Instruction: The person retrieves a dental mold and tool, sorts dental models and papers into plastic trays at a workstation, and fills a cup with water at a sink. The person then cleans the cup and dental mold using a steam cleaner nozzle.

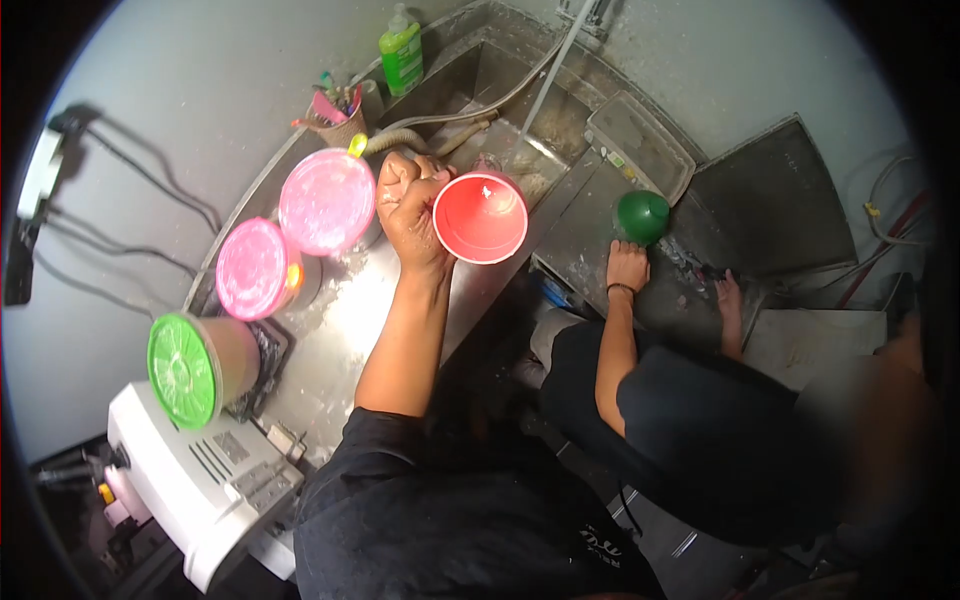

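My left hand [412,205] is raised over the metal counter, its fingers closed at the side of a red cup [480,218]. The cup's open mouth faces the camera, and its inside looks bare apart from bright reflections. Something small and pinkish behind the cup's upper rim is too hidden to make out. Just left of my hand stands a tub with a pink lid [328,203]. No part of my right hand shows.
A second pink-lidded tub [252,270], a green-lidded tub [183,371] and a white machine [195,480] stand left. Behind are a sink [475,85] and green soap bottle [402,58]. At right, a co-worker's hand [628,268] touches a green bowl [642,217].
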`<state>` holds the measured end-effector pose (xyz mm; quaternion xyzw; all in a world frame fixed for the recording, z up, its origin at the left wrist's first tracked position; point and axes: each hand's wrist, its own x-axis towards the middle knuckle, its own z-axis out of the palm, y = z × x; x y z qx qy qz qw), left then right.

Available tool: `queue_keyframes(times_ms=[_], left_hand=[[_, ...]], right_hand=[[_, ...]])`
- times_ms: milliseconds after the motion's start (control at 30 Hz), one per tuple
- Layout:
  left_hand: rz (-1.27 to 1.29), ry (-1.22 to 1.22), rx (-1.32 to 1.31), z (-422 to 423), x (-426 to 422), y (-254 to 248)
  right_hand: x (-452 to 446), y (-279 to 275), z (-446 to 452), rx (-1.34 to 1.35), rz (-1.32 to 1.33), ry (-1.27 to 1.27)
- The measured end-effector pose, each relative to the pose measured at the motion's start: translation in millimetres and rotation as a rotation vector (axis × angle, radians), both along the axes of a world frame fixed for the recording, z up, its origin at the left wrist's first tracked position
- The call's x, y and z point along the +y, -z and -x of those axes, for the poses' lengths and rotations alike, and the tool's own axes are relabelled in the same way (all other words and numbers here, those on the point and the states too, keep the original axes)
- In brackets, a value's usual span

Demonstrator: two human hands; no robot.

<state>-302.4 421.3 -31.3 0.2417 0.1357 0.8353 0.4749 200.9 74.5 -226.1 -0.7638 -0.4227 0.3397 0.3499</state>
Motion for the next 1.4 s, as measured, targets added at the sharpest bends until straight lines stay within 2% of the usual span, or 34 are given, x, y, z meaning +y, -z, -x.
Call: queue_keyframes(times_ms=[133, 233, 333, 400, 433, 467, 533, 567, 600, 667, 733, 833, 933, 1067, 1233, 1333, 1400], left_hand=[[0.041, -0.056, 0.044, -12.9, -75.8, 0.9], [0.076, -0.092, 0.083, -36.0, -153.6, 18.2], [0.092, -0.186, 0.207, -60.0, -243.2, 55.2], [0.246, -0.241, 0.223, -86.5, -315.4, 64.6], [0.278, -0.247, 0.221, -101.3, -350.3, 75.9], [0.327, -0.266, 0.266, -113.7, -384.1, 85.0], [0.440, -0.406, 0.291, -146.5, -441.7, 104.2], [0.438, -0.359, 0.179, -160.8, -465.9, 106.2], [0.439, -0.323, 0.067, -168.8, -489.7, 111.8], [0.538, -0.322, 0.062, -189.4, -536.0, 123.3], [0.645, -0.392, 0.102, -212.3, -571.2, 130.8], [0.822, -0.408, 0.202, -227.9, -622.7, 172.3], [0.941, -0.434, 0.358, -256.3, -653.7, 167.9], [0.940, -0.425, 0.490, -285.7, -692.7, 157.5], [0.914, -0.518, 0.456, -315.0, -730.3, 147.7], [0.946, -0.599, 0.378, -329.2, -739.7, 149.0], [0.999, -0.654, 0.344, -332.6, -744.5, 154.0]], right_hand=[[-182.1, -3.8, -81.4, 0.555, 0.133, 0.226], [-252.2, 7.1, -145.5, 0.772, 0.147, 0.235], [-249.9, 25.6, -195.3, 0.888, 0.137, 0.222], [-227.2, 19.4, -215.0, 0.910, 0.116, 0.237], [-220.2, 19.2, -218.4, 0.885, 0.002, 0.179], [-215.0, 16.2, -235.1, 0.868, 0.128, 0.186], [-202.2, -24.2, -238.7, 0.851, 0.119, 0.091], [-197.0, -39.8, -242.3, 0.847, 0.097, 0.014], [-191.4, -53.8, -238.6, 0.827, 0.096, -0.006], [-178.7, -88.4, -234.1, 0.854, 0.115, -0.156], [-168.3, -110.5, -218.6, 0.791, 0.079, -0.247], [-161.8, -125.4, -192.3, 0.772, 0.040, -0.367], [-171.6, -142.6, -133.1, 0.742, -0.029, -0.368], [-199.5, -151.4, -50.1, 0.853, -0.119, -0.407], [-230.7, -162.5, 14.0, 0.644, -0.115, -0.632], [-240.4, -152.3, 27.4, 0.604, -0.159, -0.769], [-242.7, -151.5, 30.8, 0.591, -0.094, -0.841]])
